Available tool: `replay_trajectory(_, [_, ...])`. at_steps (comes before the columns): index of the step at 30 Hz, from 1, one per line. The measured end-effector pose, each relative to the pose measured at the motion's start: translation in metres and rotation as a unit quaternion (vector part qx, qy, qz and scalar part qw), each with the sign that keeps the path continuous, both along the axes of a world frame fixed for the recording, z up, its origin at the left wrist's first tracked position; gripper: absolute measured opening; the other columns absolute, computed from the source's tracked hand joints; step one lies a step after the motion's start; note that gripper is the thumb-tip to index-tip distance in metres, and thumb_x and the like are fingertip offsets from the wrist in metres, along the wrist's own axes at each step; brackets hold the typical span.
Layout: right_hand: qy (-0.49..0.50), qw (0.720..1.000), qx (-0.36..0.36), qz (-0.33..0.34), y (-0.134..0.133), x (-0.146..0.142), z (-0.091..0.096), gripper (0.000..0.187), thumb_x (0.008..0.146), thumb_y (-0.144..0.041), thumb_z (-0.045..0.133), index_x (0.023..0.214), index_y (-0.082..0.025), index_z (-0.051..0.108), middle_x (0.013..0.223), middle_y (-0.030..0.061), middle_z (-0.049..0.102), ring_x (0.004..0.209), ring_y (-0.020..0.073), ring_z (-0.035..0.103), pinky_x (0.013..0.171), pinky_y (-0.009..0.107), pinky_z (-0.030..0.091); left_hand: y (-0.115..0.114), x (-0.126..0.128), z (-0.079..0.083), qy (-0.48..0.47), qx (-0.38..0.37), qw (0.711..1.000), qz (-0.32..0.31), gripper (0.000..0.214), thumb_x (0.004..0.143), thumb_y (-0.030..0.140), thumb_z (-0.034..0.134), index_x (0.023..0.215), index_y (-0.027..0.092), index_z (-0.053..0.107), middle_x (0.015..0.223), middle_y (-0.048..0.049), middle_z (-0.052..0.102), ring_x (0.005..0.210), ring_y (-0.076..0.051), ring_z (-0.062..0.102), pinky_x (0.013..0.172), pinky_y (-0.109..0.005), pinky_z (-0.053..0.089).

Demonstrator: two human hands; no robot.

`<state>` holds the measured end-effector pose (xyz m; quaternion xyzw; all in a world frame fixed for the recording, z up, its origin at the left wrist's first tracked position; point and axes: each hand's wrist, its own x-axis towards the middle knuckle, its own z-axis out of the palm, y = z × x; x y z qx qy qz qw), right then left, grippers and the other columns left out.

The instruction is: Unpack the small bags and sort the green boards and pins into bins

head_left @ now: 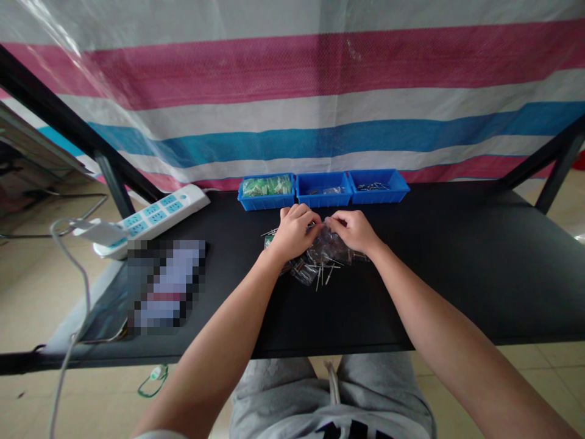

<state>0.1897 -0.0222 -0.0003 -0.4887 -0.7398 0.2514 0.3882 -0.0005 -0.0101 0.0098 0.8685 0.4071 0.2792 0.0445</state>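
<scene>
While both hands (320, 235) cover them, bags' (326, 250) contents seem unclear.

Both hands met over a pile of clear bags (320, 256) on the black table (457, 268). The left hand (292, 231) and right hand (354, 230) pinched 1 bag between them. Behind stood 3 blue bins (322, 189); a power strip (153, 216) lay left.

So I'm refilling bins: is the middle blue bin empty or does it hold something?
Not empty. The middle blue bin shows a small clear packet on its floor, far less than the green-filled bin beside it. What the packet holds cannot be told.
</scene>
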Motion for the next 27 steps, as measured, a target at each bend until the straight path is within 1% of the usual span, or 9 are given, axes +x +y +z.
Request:
replay_trajectory(3, [0.033,0.999,-0.004,-0.016,-0.0005,-0.0001,0.002,0.037,0.088,-0.046,0.053,0.066,-0.017,0.061,0.063,0.0027,0.064,0.058,0.0148,0.054,0.06,0.027,0.039,-0.0015,0.0005,0.0031,-0.031,-0.001,0.999,0.034,0.02,0.093,0.035,0.052,0.098,0.02,0.064,0.095,-0.0053,0.065,0.095,-0.021,0.057,0.087,-0.036,0.034])
replay_trajectory(4, [0.041,0.999,-0.003,-0.021,-0.0005,0.0,0.0027,0.036,0.087,-0.046,0.054,0.067,-0.018,0.061,0.064,0.0028,0.064,0.059,0.0151,0.055,0.06,0.027,0.04,-0.0013,0.0006,0.004,-0.04,-0.005,0.998,0.047,0.023,0.094,0.036,0.049,0.097,0.02,0.064,0.094,-0.0054,0.066,0.094,-0.021,0.057,0.086,-0.036,0.035])
replay_trajectory(7, [0.067,0.997,-0.003,-0.034,0.0001,0.0005,0.004,0.034,0.085,-0.048,0.057,0.07,-0.018,0.063,0.066,0.0034,0.066,0.062,0.0161,0.057,0.062,0.028,0.042,0.0013,0.0008,0.0048,-0.05,-0.032,0.996,0.073,0.036,0.098,0.036,0.039,0.08,0.017,0.065,0.081,-0.0056,0.066,0.084,-0.019,0.059,0.08,-0.034,0.037])
replay_trajectory(9, [0.082,0.996,-0.003,-0.038,0.0009,0.0007,0.0039,0.034,0.084,-0.049,0.059,0.073,-0.018,0.064,0.068,0.0039,0.067,0.063,0.0166,0.058,0.063,0.028,0.042,0.0037,0.001,0.0036,-0.056,-0.049,0.995,0.065,0.043,0.098,0.035,0.036,0.069,0.017,0.062,0.072,-0.0054,0.065,0.075,-0.018,0.059,0.074,-0.032,0.038])
replay_trajectory(10, [0.087,0.995,-0.003,-0.039,0.0013,0.0008,0.0036,0.034,0.083,-0.05,0.059,0.074,-0.018,0.065,0.069,0.0041,0.067,0.064,0.0166,0.058,0.063,0.028,0.043,0.0047,0.0011,0.0027,-0.061,-0.053,0.995,0.056,0.044,0.098,0.035,0.037,0.066,0.017,0.061,0.07,-0.0051,0.064,0.072,-0.017,0.059,0.071,-0.031,0.038])
replay_trajectory(15, [0.105,0.994,-0.007,-0.035,0.0026,0.0006,0.0015,0.034,0.082,-0.051,0.061,0.075,-0.017,0.065,0.069,0.0044,0.067,0.064,0.016,0.058,0.063,0.028,0.044,0.006,0.0021,0.0002,-0.097,-0.063,0.993,0.011,0.041,0.097,0.034,0.038,0.066,0.018,0.06,0.066,-0.0035,0.062,0.065,-0.014,0.058,0.066,-0.028,0.04])
replay_trajectory(21, [0.132,0.991,-0.022,-0.024,0.0023,0.0001,0.0005,0.038,0.079,-0.055,0.064,0.078,-0.017,0.065,0.074,0.0044,0.068,0.067,0.0164,0.06,0.065,0.028,0.045,0.0056,0.0029,0.0015,-0.103,-0.053,0.993,0.035,0.035,0.095,0.034,0.042,0.071,0.018,0.061,0.071,-0.0039,0.064,0.07,-0.015,0.06,0.071,-0.028,0.043])
replay_trajectory(24, [0.125,0.991,-0.032,-0.027,0.0024,0.0005,0.0,0.044,0.082,-0.06,0.057,0.077,-0.017,0.065,0.071,0.0038,0.067,0.063,0.015,0.057,0.063,0.028,0.044,0.0061,0.0026,0.0017,-0.108,-0.054,0.992,0.044,0.029,0.095,0.032,0.044,0.076,0.018,0.062,0.076,-0.0041,0.066,0.076,-0.016,0.061,0.075,-0.029,0.044])
replay_trajectory(27, [0.113,0.993,-0.038,-0.027,0.003,0.0013,-0.0007,0.049,0.086,-0.063,0.05,0.071,-0.018,0.063,0.066,0.0031,0.064,0.06,0.0144,0.055,0.061,0.027,0.042,0.0062,0.0022,0.0015,-0.109,-0.059,0.991,0.046,0.023,0.093,0.03,0.048,0.082,0.018,0.064,0.08,-0.0043,0.067,0.079,-0.017,0.061,0.077,-0.029,0.044])
